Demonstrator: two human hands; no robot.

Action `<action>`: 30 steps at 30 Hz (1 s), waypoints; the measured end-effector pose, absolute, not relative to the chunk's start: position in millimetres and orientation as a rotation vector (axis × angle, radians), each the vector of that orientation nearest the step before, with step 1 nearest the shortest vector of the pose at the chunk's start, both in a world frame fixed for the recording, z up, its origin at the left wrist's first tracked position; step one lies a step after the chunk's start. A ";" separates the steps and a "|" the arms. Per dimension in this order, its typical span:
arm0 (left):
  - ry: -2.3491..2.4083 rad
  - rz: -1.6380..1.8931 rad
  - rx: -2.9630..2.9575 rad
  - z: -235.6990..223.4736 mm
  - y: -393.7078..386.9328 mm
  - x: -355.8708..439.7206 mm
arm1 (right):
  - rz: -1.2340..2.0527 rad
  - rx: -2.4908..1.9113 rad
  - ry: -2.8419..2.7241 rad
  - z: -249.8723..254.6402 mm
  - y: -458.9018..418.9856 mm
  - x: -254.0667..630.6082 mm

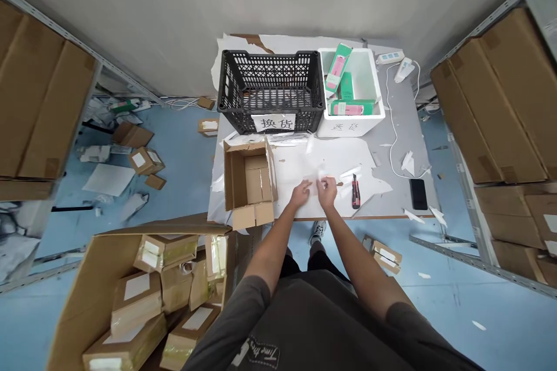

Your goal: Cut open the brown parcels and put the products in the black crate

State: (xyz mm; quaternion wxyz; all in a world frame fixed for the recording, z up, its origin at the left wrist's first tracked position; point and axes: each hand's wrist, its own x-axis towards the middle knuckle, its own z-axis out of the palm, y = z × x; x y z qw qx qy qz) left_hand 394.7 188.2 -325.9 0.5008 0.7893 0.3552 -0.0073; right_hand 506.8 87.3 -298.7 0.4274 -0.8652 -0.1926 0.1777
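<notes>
My left hand (301, 192) is over the white paper covering (289, 171) near the table's front edge, its fingers curled in toward the other hand. Just to its right, my right hand (327, 191) has its fingertips pinched together. Something pale and thin, perhaps clear film, shows faintly at the fingertips, but it blends with the white surface and I cannot make it out. A red and black box cutter (355, 192) lies to the right of my right hand. Left of my left hand stands an opened cardboard box (250, 179), its inside bare where visible.
Behind are a black plastic crate (272, 110) and a white foam box (351, 124) holding green and pink packages (338, 69). A phone (418, 194), a power strip (390, 57) and a white cable lie right. A large carton (87, 278) of small parcels stands lower left.
</notes>
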 end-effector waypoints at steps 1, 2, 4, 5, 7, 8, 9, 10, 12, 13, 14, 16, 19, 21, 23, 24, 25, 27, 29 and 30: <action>0.981 0.080 1.826 -320.0 187.2 393.3 | 0.491 -2.126 -0.584 -296.1 92.6 499.3; 1.101 0.181 1.754 -314.3 185.4 389.6 | 0.528 -2.104 -0.678 -295.2 98.0 492.0; 1.293 0.349 1.669 -304.4 180.3 376.0 | 0.567 -2.118 -0.827 -298.9 107.7 478.7; 1.350 0.405 1.664 -300.6 177.2 367.2 | 0.586 -2.144 -0.891 -302.8 111.4 473.1; 1.359 0.441 1.732 -295.7 171.2 350.0 | 0.645 -2.190 -0.991 -312.8 116.0 464.2; 1.310 0.431 1.791 -294.8 169.0 343.5 | 0.691 -2.195 -1.025 -317.8 117.1 461.3; 1.237 0.411 1.847 -295.1 167.9 339.5 | 0.744 -2.180 -1.048 -322.3 117.5 459.2; 1.155 0.386 1.886 -296.5 167.9 338.3 | 0.797 -2.147 -1.057 -325.9 117.2 458.0; 1.036 0.333 1.884 -302.3 171.7 344.2 | 0.887 -2.059 -1.023 -329.8 115.1 457.6; 1.012 0.303 1.853 -306.1 175.0 350.3 | 0.923 -2.018 -0.982 -330.1 113.3 458.0; 1.013 0.265 1.817 -309.9 178.7 357.7 | 0.952 -1.984 -0.926 -329.3 110.8 458.7; 1.063 0.165 1.776 -316.5 185.9 372.7 | 0.979 -1.938 -0.778 -325.7 103.8 460.9; 1.146 -0.007 1.855 -320.2 191.7 386.5 | 0.908 -1.924 -0.521 -318.1 87.9 468.1; 1.165 -0.110 1.975 -319.1 191.8 388.0 | 0.821 -1.948 -0.396 -313.7 75.1 476.8; 1.183 -0.208 2.097 -317.0 190.3 386.2 | 0.753 -1.992 -0.343 -311.0 63.4 488.0; 1.198 -0.249 2.147 -316.1 189.4 385.0 | 0.734 -2.014 -0.332 -310.5 59.0 493.8; 1.214 -0.277 2.186 -315.4 188.5 383.9 | 0.733 -2.027 -0.326 -310.5 56.0 499.3; 1.237 -0.281 2.224 -315.0 187.1 381.7 | 0.793 -2.025 -0.310 -312.4 55.1 507.3; 1.244 -0.225 2.219 -315.7 186.1 378.7 | 0.892 -2.015 -0.262 -316.4 61.2 509.7; 1.242 -0.187 2.207 -316.2 185.7 376.5 | 0.934 -2.019 -0.235 -318.9 66.2 508.4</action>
